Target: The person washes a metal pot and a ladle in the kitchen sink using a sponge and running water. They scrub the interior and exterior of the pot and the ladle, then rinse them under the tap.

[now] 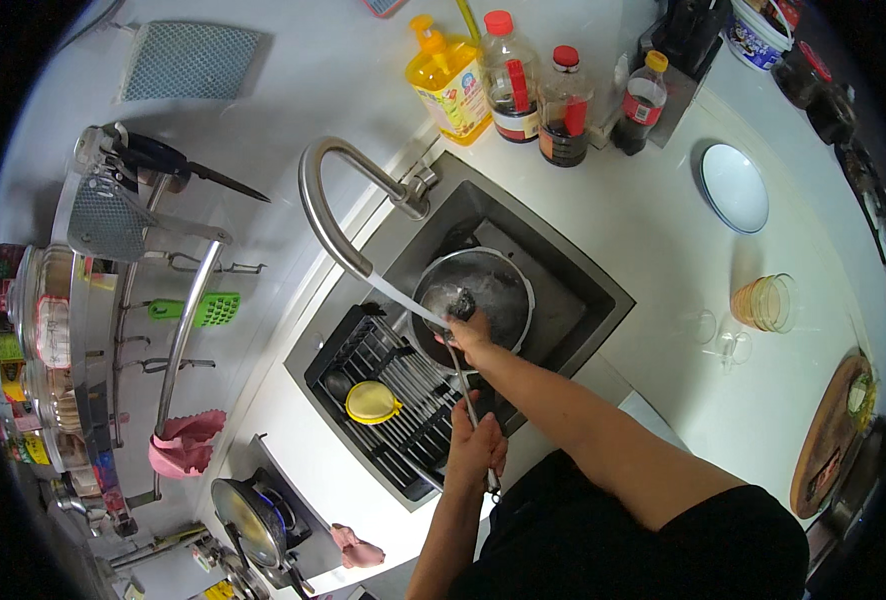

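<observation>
My left hand [475, 442] grips the long handle of a metal ladle [467, 386]. The ladle's bowl lies over a round metal pot [514, 281] standing in the dark sink [608, 300]. My right hand [473, 337] is at the ladle's bowl and holds a dark steel-wool scourer [461, 303] against it. Water runs from the curved faucet [323, 202] onto the ladle and my right fingers. Part of the bowl is hidden by the water and my hand.
A black drying rack [413, 390] with a yellow round item [372, 402] sits left of the pot. Behind the sink stand a yellow soap bottle [454, 94] and sauce bottles [566, 112]. A bowl [735, 187], glass cup [762, 302] and cutting board [825, 442] are right; a lit stove pan [248, 521] is lower left.
</observation>
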Motion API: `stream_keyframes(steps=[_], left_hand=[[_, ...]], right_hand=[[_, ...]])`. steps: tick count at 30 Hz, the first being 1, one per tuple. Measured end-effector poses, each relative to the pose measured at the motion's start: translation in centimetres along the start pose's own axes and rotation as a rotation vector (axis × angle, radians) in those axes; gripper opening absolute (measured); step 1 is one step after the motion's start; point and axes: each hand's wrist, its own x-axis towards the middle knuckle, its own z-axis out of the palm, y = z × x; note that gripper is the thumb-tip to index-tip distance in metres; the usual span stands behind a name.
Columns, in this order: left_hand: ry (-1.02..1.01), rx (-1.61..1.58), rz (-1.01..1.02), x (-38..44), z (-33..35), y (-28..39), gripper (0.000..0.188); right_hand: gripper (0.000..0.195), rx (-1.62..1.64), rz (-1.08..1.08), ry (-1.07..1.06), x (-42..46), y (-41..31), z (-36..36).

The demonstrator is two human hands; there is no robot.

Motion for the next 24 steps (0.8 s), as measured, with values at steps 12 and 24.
stream_keyframes(steps=[12,24], left_hand=[[0.023,0.771,0.08,-0.4,-5.1,0.3,0.039],[0.024,0.333,0.076,-0.6,-3.8,0.9,0.039]], right_hand=[[0.018,-1.671,-1.84,-0.837,1.9,-9.3,0.1],[0.036,-1.527,-1.213,-0.807,2.7,-10.2,-0.9]])
